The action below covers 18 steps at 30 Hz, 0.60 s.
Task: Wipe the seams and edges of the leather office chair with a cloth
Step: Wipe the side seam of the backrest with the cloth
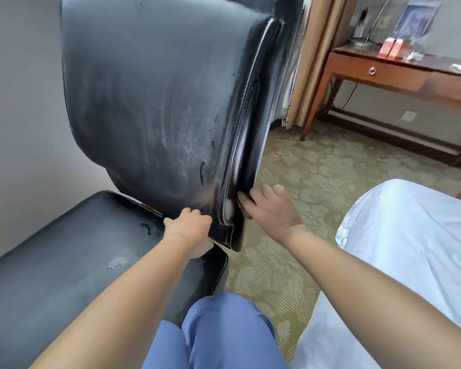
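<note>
While the black leather office chair [149, 102] fills the left and centre of your view, its tall backrest tilted and showing pale streaks and scuffs, you have both hands down at the backrest's lower right corner. The seat cushion [64, 262] spreads below and to the left, dull and smudged, with a worn pale patch near its middle. To the right lies a bed [410, 249] under a white sheet, and between it and the chair runs the patterned green-gold carpet [317, 169]. Farther back on the right stands a wooden desk [383, 73] with a ring-pull drawer and small items on top, too blurred to name, beside a beige curtain [320, 49]. Your knees in blue trousers [218, 334] sit at the bottom edge. Your left hand [190, 230] grips the bottom edge of the backrest, fingers curled over the front and thumb tucked underneath, just above the seat cushion. Your right hand [269, 206] reaches to the glossy side seam [246, 129], its fingertips pushed into the dark fold of the edge and its knuckles bent; you cannot tell whether they pinch anything there. The cloth does not show clearly in either hand.
</note>
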Tool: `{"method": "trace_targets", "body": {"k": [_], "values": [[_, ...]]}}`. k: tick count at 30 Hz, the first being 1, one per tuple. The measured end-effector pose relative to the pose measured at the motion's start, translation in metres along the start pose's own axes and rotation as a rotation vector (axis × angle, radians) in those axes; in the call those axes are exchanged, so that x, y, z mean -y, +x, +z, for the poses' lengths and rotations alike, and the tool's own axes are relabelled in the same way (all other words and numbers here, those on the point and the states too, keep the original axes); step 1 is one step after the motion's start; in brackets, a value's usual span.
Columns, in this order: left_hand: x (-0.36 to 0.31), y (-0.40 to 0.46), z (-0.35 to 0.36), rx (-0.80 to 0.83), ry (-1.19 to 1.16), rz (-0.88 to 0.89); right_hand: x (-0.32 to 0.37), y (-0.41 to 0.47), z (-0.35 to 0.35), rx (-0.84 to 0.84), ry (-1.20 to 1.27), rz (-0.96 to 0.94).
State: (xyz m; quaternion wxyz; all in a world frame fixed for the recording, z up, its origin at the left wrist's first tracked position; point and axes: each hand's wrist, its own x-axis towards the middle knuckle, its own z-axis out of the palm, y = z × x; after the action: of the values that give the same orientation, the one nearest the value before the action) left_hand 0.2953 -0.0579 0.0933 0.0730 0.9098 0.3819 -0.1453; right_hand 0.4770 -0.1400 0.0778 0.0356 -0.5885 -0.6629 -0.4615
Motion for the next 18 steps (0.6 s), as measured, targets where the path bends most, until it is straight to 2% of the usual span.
{"method": "trace_targets", "body": {"k": [4, 11, 13, 18], "values": [[-0.005, -0.015, -0.024, -0.133, -0.005, -0.035, -0.017, 0.025, -0.019, -0.095, -0.056, 0.045], [-0.008, -0.029, -0.058, -0.511, -0.186, -0.022, -0.028, 0.047, -0.045, -0.155, -0.046, 0.13], [-0.008, -0.032, -0.065, -0.557, -0.207, -0.012, -0.032, 0.056, -0.05, -0.199, -0.04, 0.191], [-0.008, -0.03, -0.091, -0.619, -0.156, 0.039, -0.047, 0.083, -0.064, -0.171, 0.035, 0.43]]}}
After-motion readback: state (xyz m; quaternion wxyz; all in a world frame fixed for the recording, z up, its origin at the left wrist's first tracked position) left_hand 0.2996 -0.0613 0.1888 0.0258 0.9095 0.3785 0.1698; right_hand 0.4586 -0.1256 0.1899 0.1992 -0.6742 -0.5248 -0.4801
